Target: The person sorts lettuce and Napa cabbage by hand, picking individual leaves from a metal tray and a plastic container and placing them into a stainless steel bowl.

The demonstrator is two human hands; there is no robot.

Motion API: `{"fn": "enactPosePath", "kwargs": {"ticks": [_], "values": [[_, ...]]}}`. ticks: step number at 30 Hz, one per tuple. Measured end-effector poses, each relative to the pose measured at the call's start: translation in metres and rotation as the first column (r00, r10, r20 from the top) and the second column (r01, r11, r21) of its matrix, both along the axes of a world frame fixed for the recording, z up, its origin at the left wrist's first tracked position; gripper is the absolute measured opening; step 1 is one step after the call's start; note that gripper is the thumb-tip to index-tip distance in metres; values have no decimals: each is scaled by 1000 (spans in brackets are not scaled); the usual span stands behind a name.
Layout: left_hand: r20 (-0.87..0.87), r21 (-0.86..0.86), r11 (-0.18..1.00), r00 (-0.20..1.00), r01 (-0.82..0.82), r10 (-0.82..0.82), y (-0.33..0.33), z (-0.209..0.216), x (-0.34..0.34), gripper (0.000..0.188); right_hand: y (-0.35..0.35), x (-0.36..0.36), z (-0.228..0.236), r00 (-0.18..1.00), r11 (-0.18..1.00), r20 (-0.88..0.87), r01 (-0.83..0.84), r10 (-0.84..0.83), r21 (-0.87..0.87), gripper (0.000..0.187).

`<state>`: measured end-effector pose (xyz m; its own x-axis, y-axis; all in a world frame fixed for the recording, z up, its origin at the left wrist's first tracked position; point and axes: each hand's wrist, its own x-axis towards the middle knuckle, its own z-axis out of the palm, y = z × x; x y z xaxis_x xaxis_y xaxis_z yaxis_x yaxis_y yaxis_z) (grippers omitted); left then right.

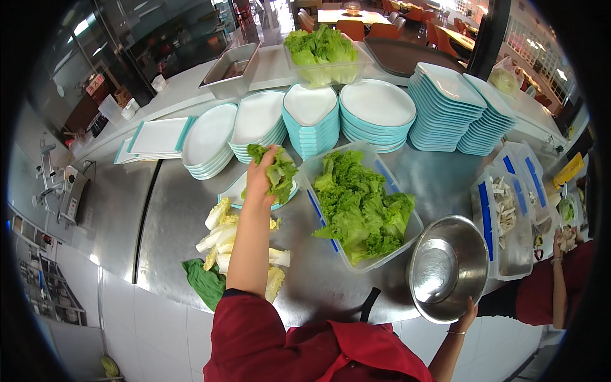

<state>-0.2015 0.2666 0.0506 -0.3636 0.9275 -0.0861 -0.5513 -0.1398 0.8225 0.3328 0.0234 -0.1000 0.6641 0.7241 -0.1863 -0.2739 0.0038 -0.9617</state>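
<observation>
My left hand (258,181) is closed round some green lettuce leaves (280,176), above a plate with a turquoise rim (230,193) that my hand and the leaves partly cover. At the right, my right hand (468,313) grips the near rim of a shiny steel bowl (440,264), whose inside shows bare metal. Between my hands, a clear plastic tub (308,184) is heaped with lettuce (363,210). Pale napa cabbage pieces (223,237) lie on the steel counter beside my left forearm, near a dark green leaf or cloth (203,283).
Stacks of white and turquoise plates (377,105) line the counter's back. Behind them stand a steel pan (232,70), another lettuce tub (326,76) and a brown tray (414,56). To the right, a co-worker's hand (565,240) holds something pale near a tub of mushroom-like pieces (504,204).
</observation>
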Motion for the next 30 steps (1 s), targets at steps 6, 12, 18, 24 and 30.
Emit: {"fn": "enactPosePath", "kwargs": {"ticks": [6, 12, 18, 24, 30], "values": [[95, 137, 990, 995, -43, 30, -20, 29, -23, 14, 2, 0, -4, 999, 1000, 29, 25, -25, -3, 33], [1, 222, 968, 993, -114, 117, -24, 65, -45, 20, 7, -6, 0, 999, 1000, 25, 26, -27, 6, 31], [-45, 409, 907, 991, -99, 128, -52, 121, -42, 23, -1, -7, 1, 998, 997, -2, 59, -59, 45, 33], [-176, 570, 816, 984, 95, 9, -91, 135, -31, 23, 3, -8, -7, 993, 997, -114, 5, -14, -78, 18], [-241, 571, 772, 956, 280, -169, -95, 129, -8, 25, -19, -30, 21, 920, 978, -377, -167, 109, -126, 33]]}}
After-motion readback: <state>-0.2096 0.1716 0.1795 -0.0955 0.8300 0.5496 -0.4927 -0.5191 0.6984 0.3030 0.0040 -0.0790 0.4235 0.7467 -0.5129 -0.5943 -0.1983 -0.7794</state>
